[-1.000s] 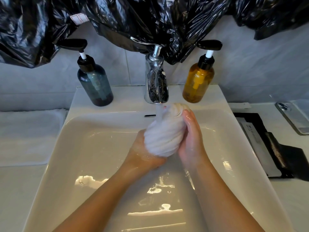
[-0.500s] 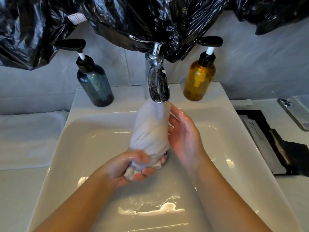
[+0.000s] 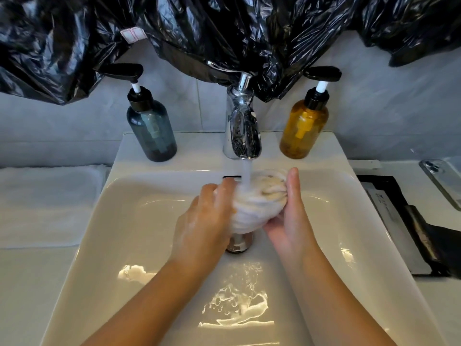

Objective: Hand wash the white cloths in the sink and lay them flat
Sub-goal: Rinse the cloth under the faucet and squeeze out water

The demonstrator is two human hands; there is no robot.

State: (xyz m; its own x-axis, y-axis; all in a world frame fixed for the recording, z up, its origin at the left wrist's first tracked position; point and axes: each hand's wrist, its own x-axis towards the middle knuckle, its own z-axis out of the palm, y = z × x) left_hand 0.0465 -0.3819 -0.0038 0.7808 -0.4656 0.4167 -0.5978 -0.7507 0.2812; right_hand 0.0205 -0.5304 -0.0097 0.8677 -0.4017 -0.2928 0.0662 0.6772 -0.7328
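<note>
White cloth [image 3: 249,211], a sodden wad under the tap [image 3: 242,131] stream toward 12 o'clock of the sink [image 3: 149,221], left hand [image 3: 204,221] curled over its 9 o'clock side, right hand [image 3: 289,221] cupping 3 o'clock; judged soft, water-heavy, soapy-slick, so grip the whole bundle, not the edges.

Bare forearms [image 3: 159,293], left hand [image 3: 207,216] flecked with suds, right hand [image 3: 291,221] wet, glistening

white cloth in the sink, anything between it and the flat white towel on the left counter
Nothing visible does. The left hand and right hand hold the white cloth directly, and only the low sink rim lies toward the flat towel. The blue bottle stands further back, off that path.
</note>
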